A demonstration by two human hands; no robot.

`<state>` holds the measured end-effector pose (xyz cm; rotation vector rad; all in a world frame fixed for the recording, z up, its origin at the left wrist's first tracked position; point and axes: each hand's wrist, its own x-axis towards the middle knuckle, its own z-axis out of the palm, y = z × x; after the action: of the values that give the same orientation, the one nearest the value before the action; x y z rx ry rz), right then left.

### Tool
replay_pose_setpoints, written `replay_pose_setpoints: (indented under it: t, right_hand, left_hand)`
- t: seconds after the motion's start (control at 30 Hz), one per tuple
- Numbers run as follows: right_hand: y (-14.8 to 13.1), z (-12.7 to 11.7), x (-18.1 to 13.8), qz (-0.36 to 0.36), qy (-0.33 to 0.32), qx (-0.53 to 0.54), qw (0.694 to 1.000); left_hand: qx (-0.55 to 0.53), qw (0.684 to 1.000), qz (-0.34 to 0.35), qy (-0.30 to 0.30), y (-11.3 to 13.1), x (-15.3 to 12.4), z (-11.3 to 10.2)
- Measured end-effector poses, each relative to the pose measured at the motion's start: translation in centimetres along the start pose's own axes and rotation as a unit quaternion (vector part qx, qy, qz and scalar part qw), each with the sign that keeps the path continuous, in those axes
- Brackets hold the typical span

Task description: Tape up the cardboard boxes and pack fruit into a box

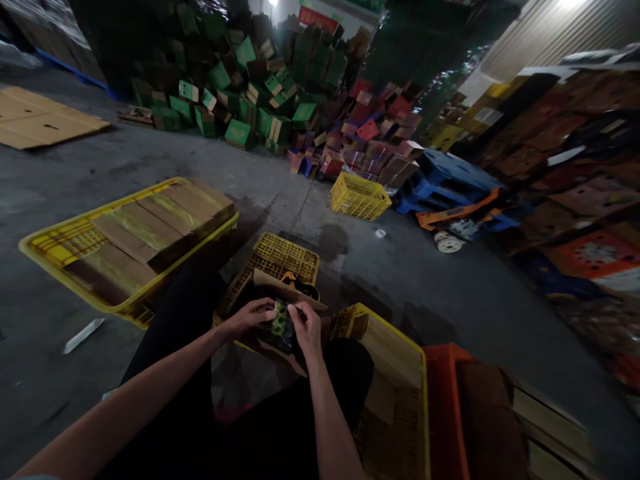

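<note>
Between my two hands is a small dark, glossy packet (281,321) with a green patterned face. My left hand (254,315) pinches its left edge with thumb and fingers. On the other side, my right hand (307,325) grips the upper right edge, thumb on top. Under the packet stands an open cardboard box (273,283) with its flaps spread, between my knees. Just beyond my hands lies an orange and black object (297,281) whose kind I cannot make out. A yellow plastic crate (296,250) sits beneath or behind the box.
A yellow crate (37,245) at left holds closed cartons. At my right stand another yellow crate (425,393) with cardboard inside and a red crate (445,400). Ahead are a yellow crate (360,197), an orange pallet jack (457,213), blue pallets (450,170) and heaped green boxes (239,133).
</note>
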<state>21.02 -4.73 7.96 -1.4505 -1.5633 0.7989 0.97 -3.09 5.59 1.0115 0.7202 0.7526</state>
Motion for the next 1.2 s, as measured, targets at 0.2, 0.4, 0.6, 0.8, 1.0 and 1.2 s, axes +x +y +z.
replay_pose_setpoints:
  t: [0.2, 0.4, 0.6, 0.8, 1.0, 1.2]
  right_hand:
    - [0.5, -0.4, 0.3, 0.044, 0.054, 0.056, 0.996]
    - [1.0, -0.4, 0.5, 0.06, 0.04, 0.145, 0.987]
    - [0.8, -0.5, 0.5, 0.08, 0.008, 0.151, 0.985]
    - [0.1, -0.9, 0.4, 0.079, -0.022, 0.171, 0.982]
    - [-0.3, -1.0, 0.4, 0.07, -0.013, 0.154, 0.986]
    - [-0.1, -1.2, 0.4, 0.06, -0.006, 0.144, 0.988]
  left_hand:
    - [-0.058, 0.997, -0.041, -0.03, -0.5, 0.2, 0.1]
    - [-0.086, 0.995, -0.049, 0.002, -0.9, 0.3, -0.1]
    - [-0.022, 1.0, 0.003, -0.011, -0.9, 0.3, -0.4]
    - [0.047, 0.998, 0.019, 0.022, -1.5, 0.7, -1.1]
    - [0.045, 0.999, 0.017, 0.015, -0.8, 0.2, -0.7]
    - [0.059, 0.997, 0.023, 0.043, -0.1, 0.1, -0.3]
